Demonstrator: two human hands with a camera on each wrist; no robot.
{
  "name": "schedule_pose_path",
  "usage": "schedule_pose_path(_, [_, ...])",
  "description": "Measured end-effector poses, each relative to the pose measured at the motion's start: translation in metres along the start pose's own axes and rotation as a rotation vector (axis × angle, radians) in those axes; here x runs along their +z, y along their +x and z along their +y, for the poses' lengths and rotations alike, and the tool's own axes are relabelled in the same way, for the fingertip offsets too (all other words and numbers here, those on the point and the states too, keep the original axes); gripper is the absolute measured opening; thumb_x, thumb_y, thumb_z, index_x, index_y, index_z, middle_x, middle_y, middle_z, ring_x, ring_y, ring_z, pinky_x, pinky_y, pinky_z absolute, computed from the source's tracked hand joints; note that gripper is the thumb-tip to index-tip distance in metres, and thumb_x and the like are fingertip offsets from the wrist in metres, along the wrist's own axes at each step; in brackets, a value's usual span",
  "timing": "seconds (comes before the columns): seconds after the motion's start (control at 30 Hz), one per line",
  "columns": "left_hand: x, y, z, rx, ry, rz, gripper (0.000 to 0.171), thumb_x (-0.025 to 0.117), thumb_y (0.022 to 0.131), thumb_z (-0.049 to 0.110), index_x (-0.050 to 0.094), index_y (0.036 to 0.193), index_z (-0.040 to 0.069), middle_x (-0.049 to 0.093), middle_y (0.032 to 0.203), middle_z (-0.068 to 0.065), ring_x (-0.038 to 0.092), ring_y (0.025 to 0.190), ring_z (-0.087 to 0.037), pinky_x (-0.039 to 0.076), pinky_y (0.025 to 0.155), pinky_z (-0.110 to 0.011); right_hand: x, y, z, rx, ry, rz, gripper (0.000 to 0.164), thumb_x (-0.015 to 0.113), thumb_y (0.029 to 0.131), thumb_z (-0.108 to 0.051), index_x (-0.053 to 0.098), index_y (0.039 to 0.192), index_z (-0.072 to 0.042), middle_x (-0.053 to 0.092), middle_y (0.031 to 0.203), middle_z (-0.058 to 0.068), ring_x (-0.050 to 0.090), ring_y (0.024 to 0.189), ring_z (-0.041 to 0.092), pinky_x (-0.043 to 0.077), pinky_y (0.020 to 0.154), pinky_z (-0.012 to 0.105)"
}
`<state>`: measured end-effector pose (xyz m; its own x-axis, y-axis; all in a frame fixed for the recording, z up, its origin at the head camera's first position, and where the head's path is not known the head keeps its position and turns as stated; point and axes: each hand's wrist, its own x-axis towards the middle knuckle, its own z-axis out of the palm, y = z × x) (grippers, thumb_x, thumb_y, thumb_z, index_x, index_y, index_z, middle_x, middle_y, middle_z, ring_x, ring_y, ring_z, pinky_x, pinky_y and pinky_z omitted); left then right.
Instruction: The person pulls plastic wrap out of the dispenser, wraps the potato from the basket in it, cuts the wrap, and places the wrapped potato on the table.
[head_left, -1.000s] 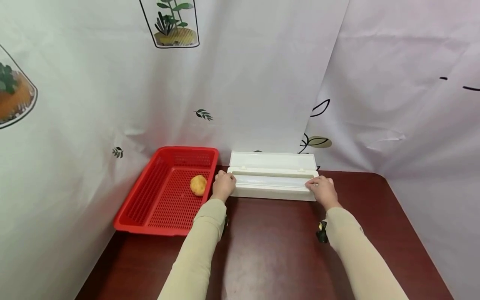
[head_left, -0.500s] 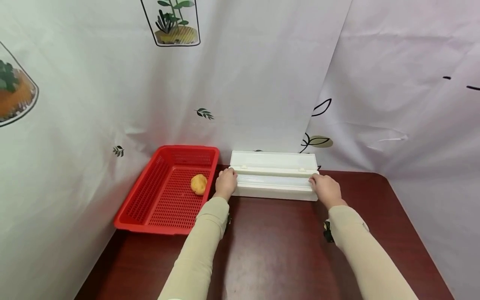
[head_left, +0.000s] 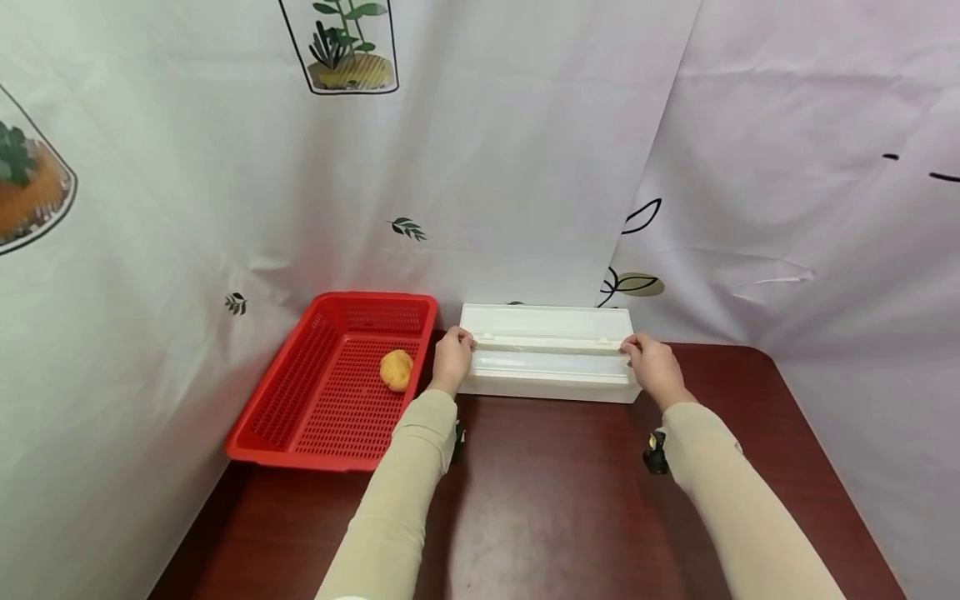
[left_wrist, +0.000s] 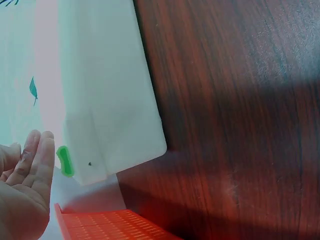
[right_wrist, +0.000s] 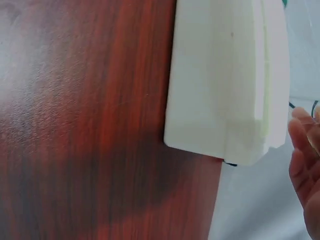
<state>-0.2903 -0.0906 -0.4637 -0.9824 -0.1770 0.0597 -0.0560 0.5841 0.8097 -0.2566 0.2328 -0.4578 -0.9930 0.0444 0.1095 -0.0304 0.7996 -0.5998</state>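
A long white cling film dispenser [head_left: 549,387] lies at the back of the table, its lid [head_left: 546,318] raised against the wall cloth. A shiny roll of cling film [head_left: 551,363] shows inside. My left hand [head_left: 453,358] is at the box's left end, thumb and fingertips pinching what looks like the film's edge. At the other end my right hand [head_left: 655,370] pinches likewise; the thin clear film is hard to make out between them. The left wrist view shows the left hand [left_wrist: 25,190] beside a green end piece [left_wrist: 65,161]. Only part of the right hand [right_wrist: 307,165] enters its wrist view.
Left of the box stands a red perforated basket [head_left: 330,400] holding a yellow potato-like lump [head_left: 396,370]. White patterned cloth [head_left: 525,167] hangs closely behind and at both sides. The dark red-brown table [head_left: 555,500] extends in front of the box.
Both hands reached the film roll's ends, then rose slightly toward the lid with fingertips pinched. A pale sheen now covers the gap behind the roll. Basket and yellow lump stay put.
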Motion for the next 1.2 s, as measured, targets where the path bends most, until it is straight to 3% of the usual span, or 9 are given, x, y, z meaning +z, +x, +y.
schedule_pose_path(0.13, [-0.005,0.002,0.004,0.002,-0.04,0.003,0.012,0.048,0.096,0.01,0.057,0.093,0.003,0.066,0.09,-0.009,0.061,0.087,-0.022,0.047,0.075,-0.034,-0.003,0.003,-0.003,0.038,0.181,-0.027,0.023,0.039,0.1,-0.016,0.053,0.106,0.002,0.063,0.103,0.019,0.062,0.084,0.029,0.049,0.067,0.036])
schedule_pose_path(0.3, [-0.014,0.004,0.014,0.009,-0.084,-0.004,0.012,0.048,0.097,0.012,0.057,0.096,0.003,0.066,0.093,-0.01,0.061,0.09,-0.022,0.047,0.074,-0.034,-0.01,0.007,-0.008,0.048,0.336,-0.018,0.027,0.039,0.101,-0.016,0.05,0.109,0.007,0.061,0.109,0.024,0.062,0.095,0.034,0.05,0.081,0.038])
schedule_pose_path(0.47, [-0.022,0.007,0.024,0.036,-0.115,0.008,0.012,0.049,0.096,0.011,0.057,0.097,0.002,0.066,0.094,-0.011,0.063,0.092,-0.023,0.048,0.075,-0.033,-0.02,0.011,-0.016,0.021,0.371,0.012,0.026,0.041,0.1,-0.014,0.051,0.107,0.008,0.062,0.106,0.025,0.064,0.092,0.026,0.049,0.084,0.033])
schedule_pose_path(0.63, [-0.028,0.01,0.033,0.064,-0.148,0.039,0.012,0.049,0.096,0.009,0.057,0.097,0.001,0.067,0.094,-0.012,0.063,0.092,-0.023,0.048,0.081,-0.033,-0.029,0.015,-0.023,-0.017,0.411,0.051,0.024,0.043,0.099,-0.011,0.051,0.104,0.01,0.062,0.104,0.027,0.061,0.078,0.004,0.05,0.076,0.021])
schedule_pose_path(0.73, [-0.032,0.011,0.037,0.078,-0.164,0.048,0.012,0.05,0.096,0.009,0.058,0.098,0.0,0.067,0.094,-0.013,0.063,0.093,-0.024,0.048,0.082,-0.034,-0.034,0.015,-0.026,-0.018,0.402,0.058,0.024,0.043,0.099,-0.012,0.052,0.104,0.009,0.062,0.104,0.027,0.059,0.076,0.001,0.049,0.07,0.015])
schedule_pose_path(0.83, [-0.035,0.012,0.039,0.095,-0.179,0.044,0.012,0.05,0.096,0.009,0.058,0.098,0.0,0.066,0.094,-0.014,0.063,0.093,-0.024,0.048,0.082,-0.033,-0.039,0.015,-0.03,-0.014,0.375,0.069,0.025,0.043,0.099,-0.015,0.053,0.104,0.008,0.063,0.104,0.025,0.061,0.08,0.008,0.048,0.068,0.016])
schedule_pose_path(0.97, [-0.041,0.013,0.044,0.112,-0.166,0.041,0.013,0.049,0.096,0.011,0.057,0.099,0.001,0.066,0.096,-0.013,0.062,0.094,-0.023,0.048,0.082,-0.033,-0.046,0.016,-0.036,-0.025,0.34,0.079,0.026,0.043,0.099,-0.017,0.053,0.105,0.006,0.063,0.105,0.023,0.062,0.087,0.019,0.051,0.078,0.031])
schedule_pose_path(1.07, [-0.048,0.013,0.049,0.111,-0.163,0.043,0.014,0.048,0.097,0.013,0.057,0.1,0.003,0.065,0.096,-0.011,0.061,0.093,-0.022,0.048,0.079,-0.034,-0.051,0.018,-0.04,-0.057,0.348,0.081,0.026,0.043,0.099,-0.016,0.052,0.105,0.008,0.062,0.105,0.024,0.061,0.084,0.013,0.049,0.083,0.035])
schedule_pose_path(1.2, [-0.055,0.014,0.059,0.127,-0.167,0.05,0.015,0.049,0.097,0.015,0.057,0.101,0.003,0.066,0.097,-0.011,0.061,0.092,-0.022,0.048,0.077,-0.034,-0.058,0.02,-0.046,-0.107,0.391,0.111,0.026,0.044,0.098,-0.013,0.051,0.103,0.011,0.061,0.102,0.028,0.055,0.076,-0.003,0.049,0.079,0.022])
